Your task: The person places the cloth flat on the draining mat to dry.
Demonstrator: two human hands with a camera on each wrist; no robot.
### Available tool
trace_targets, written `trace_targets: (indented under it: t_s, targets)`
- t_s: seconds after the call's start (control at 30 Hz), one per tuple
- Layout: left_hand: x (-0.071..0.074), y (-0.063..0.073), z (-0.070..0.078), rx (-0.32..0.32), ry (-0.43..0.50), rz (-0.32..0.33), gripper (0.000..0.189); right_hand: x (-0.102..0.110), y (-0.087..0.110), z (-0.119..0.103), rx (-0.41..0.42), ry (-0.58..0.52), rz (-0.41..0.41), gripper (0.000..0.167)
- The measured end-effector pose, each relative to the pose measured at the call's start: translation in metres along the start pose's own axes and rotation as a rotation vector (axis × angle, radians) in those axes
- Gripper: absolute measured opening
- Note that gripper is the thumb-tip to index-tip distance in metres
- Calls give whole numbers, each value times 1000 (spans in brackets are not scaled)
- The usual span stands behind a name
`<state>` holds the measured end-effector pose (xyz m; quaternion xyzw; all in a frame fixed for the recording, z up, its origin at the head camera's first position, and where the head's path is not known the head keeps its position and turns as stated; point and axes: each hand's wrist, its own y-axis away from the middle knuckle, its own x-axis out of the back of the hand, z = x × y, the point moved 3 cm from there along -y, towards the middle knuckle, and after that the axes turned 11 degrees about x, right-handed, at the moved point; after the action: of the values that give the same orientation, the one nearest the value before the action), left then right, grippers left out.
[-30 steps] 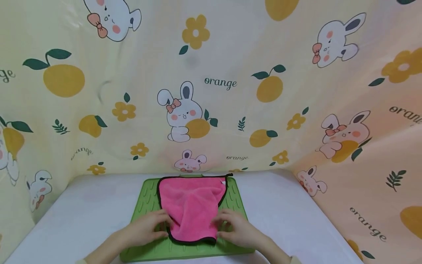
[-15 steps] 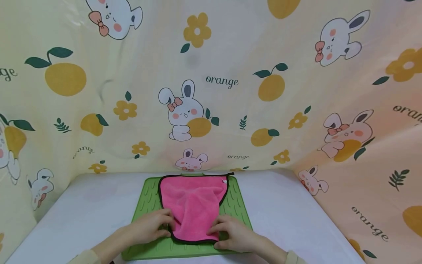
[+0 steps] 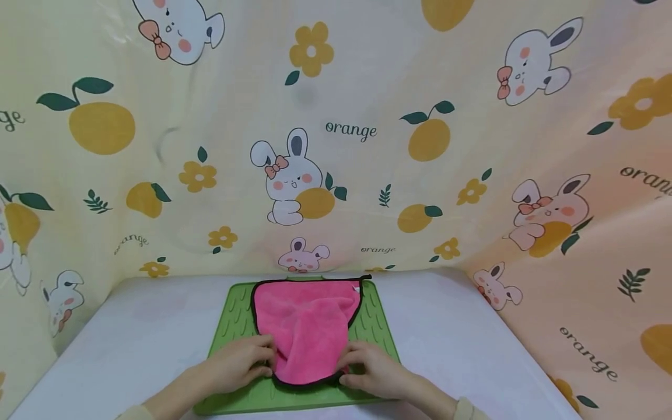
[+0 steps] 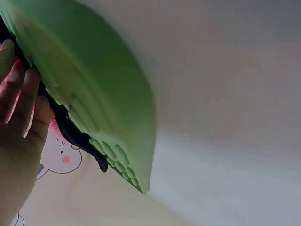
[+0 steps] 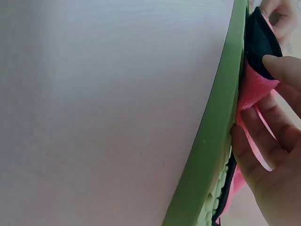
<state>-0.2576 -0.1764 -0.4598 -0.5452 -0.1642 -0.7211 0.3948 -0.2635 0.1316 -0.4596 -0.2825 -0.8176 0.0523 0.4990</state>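
A pink cloth (image 3: 310, 332) with black edging lies on a green textured mat (image 3: 231, 402). My left hand (image 3: 244, 361) pinches the cloth's near left corner between thumb and fingers. At the near right corner, my right hand (image 3: 375, 367) grips the cloth. In the right wrist view, the right thumb presses on the black edging (image 5: 261, 44) and a fold of pink cloth (image 5: 257, 89) stands raised off the mat. The left wrist view shows the left hand (image 4: 21, 103) with its fingers along the black border (image 4: 70, 129); the thumb's contact is partly hidden there.
The mat rests on a white tabletop (image 3: 152, 326). Behind and at both sides hangs a cream sheet (image 3: 357, 192) printed with rabbits, oranges and flowers. A black loop (image 3: 367, 277) sticks out from the cloth's far right corner.
My right hand has moved in to the near right corner and taken hold of it, and that corner has risen slightly. My left hand has closed in on the left corner.
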Motion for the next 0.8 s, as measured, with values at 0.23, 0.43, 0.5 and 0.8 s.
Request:
trace_targets:
  t_s: [0.23,0.43,0.5,0.8]
  targets:
    - [6,4,0,52,71,-42,9,2,1,2,-55,-46,54,14]
    - [15,8,2,114,115,-48,9,10,2,2,-121,-78,103,18]
    - [17,9,2,142,135,-42,9,12,2,2,-121,-76,122,19]
    - [22,20,8,196,121,45,8,18,-1,-4,-70,-85,225,23]
